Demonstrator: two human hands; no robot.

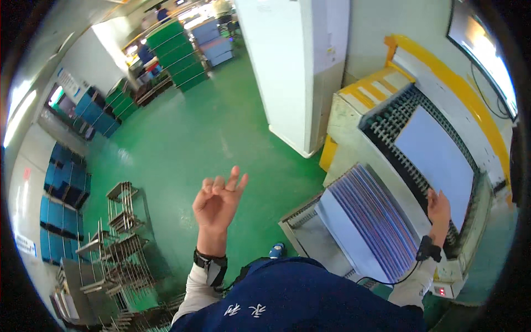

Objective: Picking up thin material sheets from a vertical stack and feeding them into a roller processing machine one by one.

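My left hand is raised over the green floor with its palm showing. Some of its fingers are bent and others stretched out, and it holds nothing. On the right, my right hand is at the near edge of a flat white panel, with its fingers loosely apart; whether they press on the panel is hard to see. The panel lies on the black rollers of a conveyor machine. Beside the machine, a row of thin panels stands on edge, close together, with a broad white face at the left end.
A grey metal cart carries the upright panels. Beyond it rises a white pillar. Metal racks stand on the left, with blue crates along the wall. Green crates are stacked farther off, near other people.
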